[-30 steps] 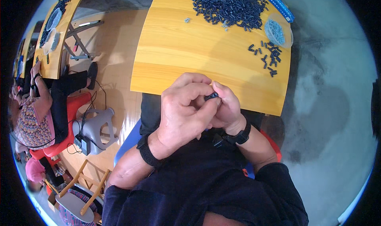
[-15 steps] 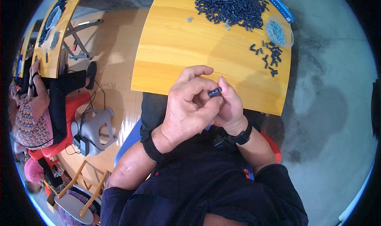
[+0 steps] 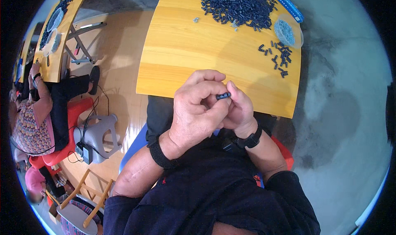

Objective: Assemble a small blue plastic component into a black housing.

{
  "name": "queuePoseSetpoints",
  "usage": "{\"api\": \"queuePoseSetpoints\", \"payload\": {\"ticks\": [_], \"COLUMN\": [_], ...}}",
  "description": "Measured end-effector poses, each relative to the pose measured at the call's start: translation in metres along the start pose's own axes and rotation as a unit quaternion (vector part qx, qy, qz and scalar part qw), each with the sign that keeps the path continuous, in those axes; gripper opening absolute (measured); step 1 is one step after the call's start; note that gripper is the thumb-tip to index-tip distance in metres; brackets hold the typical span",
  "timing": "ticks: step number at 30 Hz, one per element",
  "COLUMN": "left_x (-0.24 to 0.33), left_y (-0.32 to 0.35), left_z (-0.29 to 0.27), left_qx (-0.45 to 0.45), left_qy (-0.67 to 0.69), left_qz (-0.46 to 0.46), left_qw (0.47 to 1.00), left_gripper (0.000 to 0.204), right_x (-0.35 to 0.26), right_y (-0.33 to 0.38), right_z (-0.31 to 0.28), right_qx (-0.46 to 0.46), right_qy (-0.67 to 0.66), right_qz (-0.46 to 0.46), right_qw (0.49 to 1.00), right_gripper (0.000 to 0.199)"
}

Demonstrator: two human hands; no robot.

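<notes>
A small black cylindrical plastic piece [image 3: 223, 96] is pinched between the fingertips in front of my body, just off the table's near edge. My left hand [image 3: 199, 105] grips it between thumb and forefinger. Close against it, my right hand [image 3: 240, 110] is curled, its thumb beside the piece's right end; its other fingers are mostly hidden behind the left hand. On the wooden table [image 3: 181, 49] lies a large heap of similar black pieces [image 3: 237, 8]. A smaller scatter of them [image 3: 282, 55] lies to the right, below a clear tub [image 3: 288, 33] of small silvery parts.
A blue box [image 3: 288, 6] lies at the table's far right edge. Small metal bits [image 3: 196, 19] sit near the heap. To the left are a grey stool [image 3: 99, 138], a wooden chair [image 3: 93, 193] and a seated person [image 3: 35, 125] at another table [image 3: 53, 61].
The black piece has turned slightly between my fingers and now lies more level. Both hands stay in nearly the same place.
</notes>
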State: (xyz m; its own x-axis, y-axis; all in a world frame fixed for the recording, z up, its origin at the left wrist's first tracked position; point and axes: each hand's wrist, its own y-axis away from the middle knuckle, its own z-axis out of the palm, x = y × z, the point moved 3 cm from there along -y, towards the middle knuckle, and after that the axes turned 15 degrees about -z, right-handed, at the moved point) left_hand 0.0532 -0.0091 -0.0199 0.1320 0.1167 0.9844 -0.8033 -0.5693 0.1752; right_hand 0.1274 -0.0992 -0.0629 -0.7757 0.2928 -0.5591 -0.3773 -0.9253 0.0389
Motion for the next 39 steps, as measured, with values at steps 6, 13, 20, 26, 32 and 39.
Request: {"api": "queuePoseSetpoints", "payload": {"ticks": [6, 13, 20, 26, 32, 39], "left_x": [0.003, 0.001, 0.0, 0.004, -0.004, -0.016], "left_y": [0.001, -0.005, -0.004, -0.006, -0.009, -0.011], "left_z": [0.004, -0.002, -0.002, -0.001, -0.003, -0.003], "left_qx": [0.006, 0.105, 0.072, 0.061, 0.028, 0.047], "left_qy": [0.01, -0.119, -0.112, -0.122, -0.088, -0.041], "left_qz": [-0.037, 0.1, 0.026, -0.001, -0.071, -0.095], "left_qw": [0.999, 0.982, 0.991, 0.991, 0.993, 0.993], "left_gripper": [0.01, 0.014, 0.012, 0.012, 0.011, 0.03], "right_x": [-0.004, -0.022, -0.045, -0.044, -0.05, -0.054], "right_y": [0.0, -0.002, 0.005, 0.006, 0.002, -0.002], "right_z": [-0.01, 0.006, 0.011, 0.008, 0.01, -0.012], "right_qx": [-0.084, 0.1, 0.08, 0.071, 0.059, 0.136], "right_qy": [-0.025, 0.162, 0.452, 0.461, 0.508, 0.47], "right_qz": [-0.013, -0.04, -0.114, -0.145, -0.141, -0.115], "right_qw": [0.996, 0.981, 0.881, 0.872, 0.848, 0.865], "right_gripper": [0.057, 0.044, 0.026, 0.02, 0.017, 0.017]}}
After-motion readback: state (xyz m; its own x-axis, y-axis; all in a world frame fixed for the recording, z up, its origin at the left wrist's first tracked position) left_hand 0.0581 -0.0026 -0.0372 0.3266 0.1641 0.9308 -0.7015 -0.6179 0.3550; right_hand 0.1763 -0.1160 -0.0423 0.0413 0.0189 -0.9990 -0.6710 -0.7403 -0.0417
